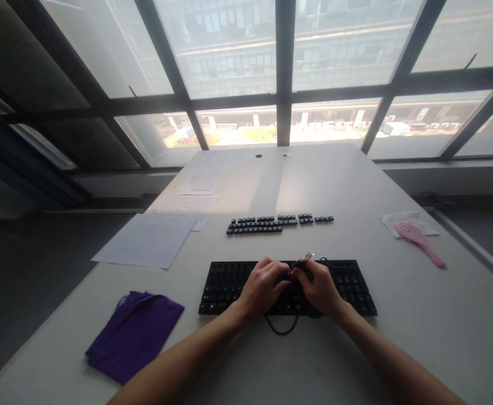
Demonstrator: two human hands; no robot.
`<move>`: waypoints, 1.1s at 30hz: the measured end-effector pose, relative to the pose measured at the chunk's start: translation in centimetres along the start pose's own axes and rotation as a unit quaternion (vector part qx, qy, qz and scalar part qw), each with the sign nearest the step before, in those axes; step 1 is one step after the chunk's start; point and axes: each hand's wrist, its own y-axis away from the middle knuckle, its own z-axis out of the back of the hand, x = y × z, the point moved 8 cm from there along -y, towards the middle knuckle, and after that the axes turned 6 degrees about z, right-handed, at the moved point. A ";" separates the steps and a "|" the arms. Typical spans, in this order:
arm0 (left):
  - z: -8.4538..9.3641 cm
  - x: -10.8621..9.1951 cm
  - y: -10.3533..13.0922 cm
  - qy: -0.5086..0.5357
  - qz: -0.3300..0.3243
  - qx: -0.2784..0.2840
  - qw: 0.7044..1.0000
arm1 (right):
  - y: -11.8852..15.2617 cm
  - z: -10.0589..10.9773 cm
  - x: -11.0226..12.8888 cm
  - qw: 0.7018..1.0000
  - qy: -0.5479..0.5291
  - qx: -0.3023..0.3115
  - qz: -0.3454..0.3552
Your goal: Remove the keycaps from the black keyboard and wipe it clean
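A black keyboard (229, 287) lies on the white table, with keys gone from its upper left part. Over its middle, my left hand (265, 286) is closed, thumb and fingers bent together on something small and dark that I cannot make out. Close beside it, my right hand (319, 286) is pinched on a small tool with thin metallic wire ends (309, 255). The fingertips of both hands nearly meet. Behind the keyboard, loose black keycaps (255, 226) stand in rows. A black cable (282, 333) loops out at the keyboard's front edge.
Purple cloth (134, 336) lies folded at the front left. Paper sheets (147, 241) run along the table's left side. A pink hairbrush (417, 242) rests partly on a white wrapper (426, 225) at the right. Windows stand beyond the table's (314, 180) far edge.
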 end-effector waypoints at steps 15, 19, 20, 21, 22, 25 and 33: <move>3.4 0.5 -6.3 -0.053 0.009 -0.059 0.997 | -0.3 0.4 -1.2 0.995 -0.086 -0.031 -0.050; 1.5 2.4 -11.2 -0.141 -0.004 -0.042 0.989 | -0.2 0.3 -1.1 0.995 -0.082 -0.027 -0.045; 0.8 2.9 -12.1 -0.164 -0.007 -0.031 0.986 | -0.2 0.3 -1.1 0.995 -0.083 -0.026 -0.044; 0.1 3.3 -12.8 -0.181 -0.009 -0.021 0.983 | -0.3 0.3 -1.1 0.995 -0.085 -0.025 -0.043; -0.5 3.6 -13.3 -0.193 -0.012 -0.014 0.981 | -0.3 0.3 -1.1 0.995 -0.087 -0.024 -0.043; -1.6 4.2 -13.9 -0.204 -0.018 -0.007 0.979 | -0.3 0.3 -1.1 0.995 -0.088 -0.021 -0.042; -1.2 4.7 -14.1 -0.245 -0.024 -0.040 0.969 | -0.4 0.3 -1.0 0.995 -0.086 -0.014 -0.041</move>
